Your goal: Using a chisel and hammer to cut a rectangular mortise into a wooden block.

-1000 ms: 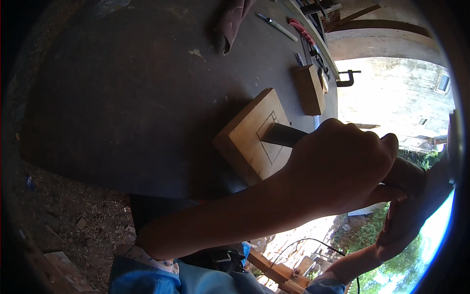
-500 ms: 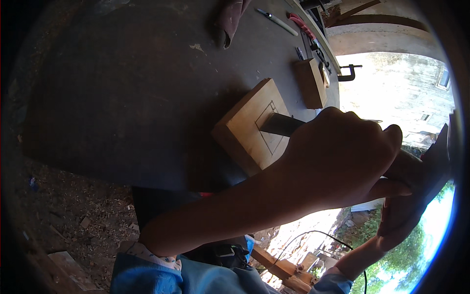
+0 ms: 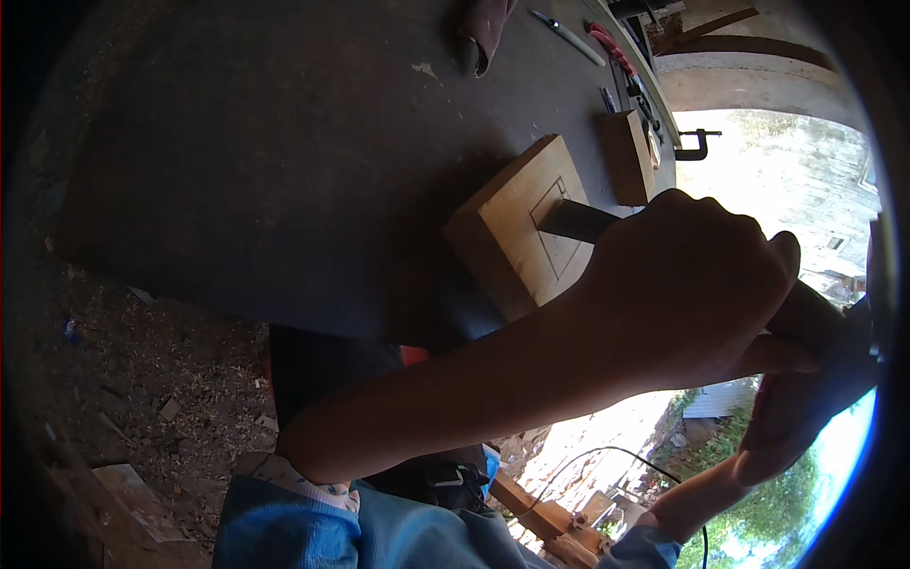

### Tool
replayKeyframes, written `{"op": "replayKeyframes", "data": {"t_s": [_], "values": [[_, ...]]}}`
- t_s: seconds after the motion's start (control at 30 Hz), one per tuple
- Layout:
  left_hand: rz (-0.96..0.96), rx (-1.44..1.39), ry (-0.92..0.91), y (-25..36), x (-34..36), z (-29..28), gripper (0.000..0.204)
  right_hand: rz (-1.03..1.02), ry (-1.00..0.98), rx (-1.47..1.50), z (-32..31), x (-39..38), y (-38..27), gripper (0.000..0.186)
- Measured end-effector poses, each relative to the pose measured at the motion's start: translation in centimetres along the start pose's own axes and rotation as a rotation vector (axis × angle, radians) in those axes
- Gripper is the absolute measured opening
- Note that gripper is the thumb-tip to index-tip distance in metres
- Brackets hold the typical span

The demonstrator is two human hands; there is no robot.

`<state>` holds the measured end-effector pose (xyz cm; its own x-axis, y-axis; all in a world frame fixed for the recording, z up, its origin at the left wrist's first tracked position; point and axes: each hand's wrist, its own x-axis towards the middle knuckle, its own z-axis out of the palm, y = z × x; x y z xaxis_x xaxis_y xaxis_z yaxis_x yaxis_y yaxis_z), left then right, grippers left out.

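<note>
My left hand (image 3: 687, 275) is closed around a chisel, its thumb along the dark handle (image 3: 810, 308). The flat metal blade (image 3: 573, 218) stands with its tip on a light wooden block (image 3: 512, 237), inside a pencilled rectangle. My right hand (image 3: 787, 412) is at the far right, beyond the handle's end, its fingers curled; what it holds is too dark and glared to make out.
On the dark worktable (image 3: 265, 161) lie a folded maroon cloth (image 3: 483, 33), a pale-handled tool (image 3: 578, 43), a red-handled tool (image 3: 607, 47) and another wooden block (image 3: 626, 156). A black clamp (image 3: 692, 147) is on the far edge. Wood debris (image 3: 161, 389) covers the ground.
The whole view has shifted, so block, table and hands appear higher and farther right. The chisel is still on the pencilled rectangle in my left hand's grip.
</note>
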<state>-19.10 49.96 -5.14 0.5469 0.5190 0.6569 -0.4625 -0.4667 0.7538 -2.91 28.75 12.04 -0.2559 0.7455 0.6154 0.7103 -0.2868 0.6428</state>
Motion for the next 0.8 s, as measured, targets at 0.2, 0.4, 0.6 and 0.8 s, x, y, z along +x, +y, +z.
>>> {"op": "replayKeyframes", "data": {"t_s": [0.2,0.4,0.6,0.8], "values": [[0.026,0.078,0.067,0.2,-0.4,0.2,0.067,0.138,-0.231,-0.41,-2.5,1.5,3.5,0.055],[0.043,0.186,0.039,-0.2,-0.7,0.4,0.069,-0.278,-0.456,-0.59,-2.6,3.1,3.3,0.055],[-0.031,0.277,0.003,-0.2,-0.5,-0.5,0.067,0.121,-0.156,0.015,2.4,2.0,-7.6,0.055],[0.01,0.428,-0.042,-0.1,-1.4,0.7,0.061,0.612,-0.575,-0.081,1.9,-7.0,-5.8,0.044]]}}
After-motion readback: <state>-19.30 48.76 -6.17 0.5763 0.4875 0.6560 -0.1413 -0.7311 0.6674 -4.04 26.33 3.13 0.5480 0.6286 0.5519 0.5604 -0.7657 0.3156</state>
